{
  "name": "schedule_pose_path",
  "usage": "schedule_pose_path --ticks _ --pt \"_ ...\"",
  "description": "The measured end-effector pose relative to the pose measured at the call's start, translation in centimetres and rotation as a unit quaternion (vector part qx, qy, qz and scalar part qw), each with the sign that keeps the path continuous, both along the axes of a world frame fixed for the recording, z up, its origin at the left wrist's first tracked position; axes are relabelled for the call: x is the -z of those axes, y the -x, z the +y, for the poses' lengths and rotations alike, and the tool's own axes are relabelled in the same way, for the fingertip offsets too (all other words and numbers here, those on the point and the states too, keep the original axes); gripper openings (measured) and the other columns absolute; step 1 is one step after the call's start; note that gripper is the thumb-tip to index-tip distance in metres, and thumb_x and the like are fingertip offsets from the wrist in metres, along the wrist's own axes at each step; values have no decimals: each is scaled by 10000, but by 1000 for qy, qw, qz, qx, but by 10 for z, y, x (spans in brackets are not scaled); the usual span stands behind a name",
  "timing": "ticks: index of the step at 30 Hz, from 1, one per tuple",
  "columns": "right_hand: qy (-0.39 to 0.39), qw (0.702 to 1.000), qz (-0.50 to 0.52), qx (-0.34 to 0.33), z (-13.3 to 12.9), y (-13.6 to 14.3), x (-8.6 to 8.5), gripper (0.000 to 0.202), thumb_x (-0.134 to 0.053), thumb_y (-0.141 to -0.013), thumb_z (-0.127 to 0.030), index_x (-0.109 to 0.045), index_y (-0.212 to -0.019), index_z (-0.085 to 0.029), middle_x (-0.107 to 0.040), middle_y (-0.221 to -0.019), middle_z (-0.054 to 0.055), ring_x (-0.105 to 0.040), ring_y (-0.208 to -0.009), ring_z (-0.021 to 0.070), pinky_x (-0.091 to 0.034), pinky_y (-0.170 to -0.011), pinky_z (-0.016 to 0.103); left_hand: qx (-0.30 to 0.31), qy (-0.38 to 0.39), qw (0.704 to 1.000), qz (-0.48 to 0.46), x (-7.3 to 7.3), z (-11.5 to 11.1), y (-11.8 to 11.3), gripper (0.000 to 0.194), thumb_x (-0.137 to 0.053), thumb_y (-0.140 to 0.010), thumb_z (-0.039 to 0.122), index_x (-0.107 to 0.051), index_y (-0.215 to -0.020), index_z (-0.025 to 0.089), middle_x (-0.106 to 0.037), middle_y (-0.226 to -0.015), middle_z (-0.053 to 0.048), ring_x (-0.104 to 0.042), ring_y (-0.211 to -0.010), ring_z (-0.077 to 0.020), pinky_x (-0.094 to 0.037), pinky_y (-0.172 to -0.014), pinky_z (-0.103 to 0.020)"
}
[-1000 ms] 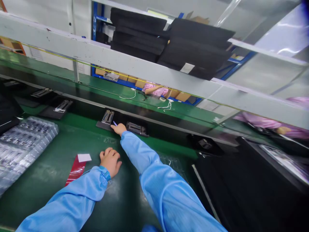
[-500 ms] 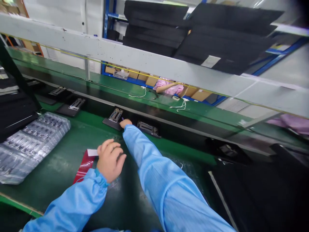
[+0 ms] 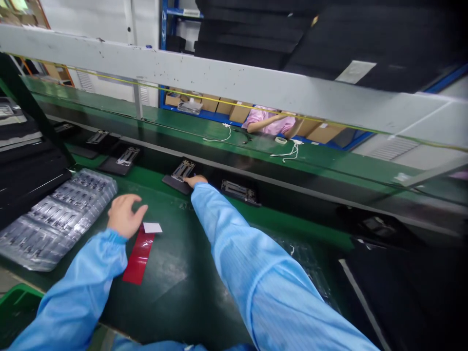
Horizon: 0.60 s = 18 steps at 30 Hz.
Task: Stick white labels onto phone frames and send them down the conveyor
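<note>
My left hand (image 3: 126, 214) hovers above the green table with fingers apart and nothing in it, between the clear plastic tray (image 3: 60, 219) and a red strip (image 3: 139, 258) with a white end. My right arm reaches far forward. My right hand (image 3: 196, 181) has its fingers closed at the right edge of a dark device (image 3: 183, 169) lying on a black pad; something small and purple shows at the fingers. Another device (image 3: 239, 190) lies just right of that hand.
More devices on dark pads (image 3: 127, 156) sit along the belt at the left. A metal beam (image 3: 219, 87) crosses above. Dark sheets (image 3: 409, 292) lie at the right, a green bin (image 3: 20, 302) at the lower left. A person in pink (image 3: 270, 122) is across the line.
My left hand has moved left, away from the red strip's white end. My right hand is now at the device's edge. The whole view has shifted slightly.
</note>
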State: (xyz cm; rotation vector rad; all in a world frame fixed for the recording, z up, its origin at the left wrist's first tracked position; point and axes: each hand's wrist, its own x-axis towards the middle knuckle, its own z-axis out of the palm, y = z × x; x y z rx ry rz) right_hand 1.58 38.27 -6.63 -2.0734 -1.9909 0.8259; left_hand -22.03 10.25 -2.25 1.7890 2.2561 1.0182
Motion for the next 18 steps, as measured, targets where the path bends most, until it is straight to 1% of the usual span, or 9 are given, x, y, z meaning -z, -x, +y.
schedule_pose_path --ticks 1,2,4,6,8,10,13,15,18 --pt "5 1000 7 2 -1 1 -1 389 -610 -926 -404 -586 -1242 -178 -610 -1268 87 -620 -1092 222 -540 -918 453 1 66 998 -25 -4 23 0 316 -655 -811 477 -643 -1055 277 -672 -1160 -64 -559 -1164 -323 -430 -1024 -483" --pt "10 1000 15 4 -2 3 -2 386 -611 -926 -403 -587 -1239 -178 -612 -1264 86 -621 -1088 220 -541 -916 451 2 86 996 -34 -7 47 0 360 -657 -804 493 -634 -1088 273 -680 -1148 -72 -583 -1130 -318 -452 -997 -469" --pt "16 999 31 11 -4 6 -6 380 -612 -925 -400 -590 -1233 -179 -615 -1258 84 -623 -1083 218 -543 -912 447 2 103 994 -45 -11 95 -4 428 -675 -790 481 -610 -1148 256 -673 -1191 -95 -584 -1157 -323 -452 -995 -452" --pt "15 998 51 24 -6 9 -9 378 -614 -925 -397 -592 -1232 -177 -614 -1259 86 -622 -1086 218 -541 -915 446 4 121 991 -56 -7 137 -12 508 -715 -763 465 -593 -1193 224 -669 -1215 -129 -578 -1193 -348 -444 -1002 -453" --pt "12 996 74 42 -8 10 -12 372 -615 -925 -392 -594 -1230 -179 -612 -1265 88 -620 -1091 219 -540 -920 446 14 148 986 -72 3 167 -23 570 -761 -731 462 -594 -1206 195 -687 -1184 -146 -601 -1177 -360 -451 -993 -449" --pt "10 992 105 64 -10 10 -14 366 -616 -925 -386 -596 -1228 -181 -609 -1269 90 -618 -1095 218 -538 -923 442 30 174 980 -91 16 185 -32 558 -762 -753 470 -605 -1201 177 -699 -1155 -136 -638 -1121 -330 -473 -976 -450" --pt "16 981 167 98 -15 11 -19 366 -620 -923 -379 -594 -1228 -178 -612 -1261 89 -622 -1086 216 -543 -913 436 50 187 974 -114 32 193 -39 435 -662 -878 457 -608 -1204 175 -673 -1191 -104 -644 -1088 -260 -492 -981 -472" --pt "28 968 222 117 -21 12 -25 368 -619 -924 -380 -591 -1229 -175 -619 -1242 84 -630 -1061 211 -554 -890 430 57 179 974 -128 35 192 -40 389 -620 -919 430 -603 -1211 174 -654 -1217 -95 -634 -1097 -246 -497 -984 -487" --pt "47 938 316 137 -31 12 -37 355 -610 -931 -382 -593 -1214 -169 -637 -1194 74 -647 -998 190 -572 -838 401 69 153 974 -153 31 185 -39 361 -654 -891 365 -606 -1203 190 -669 -1208 -89 -643 -1091 -237 -500 -986 -443"
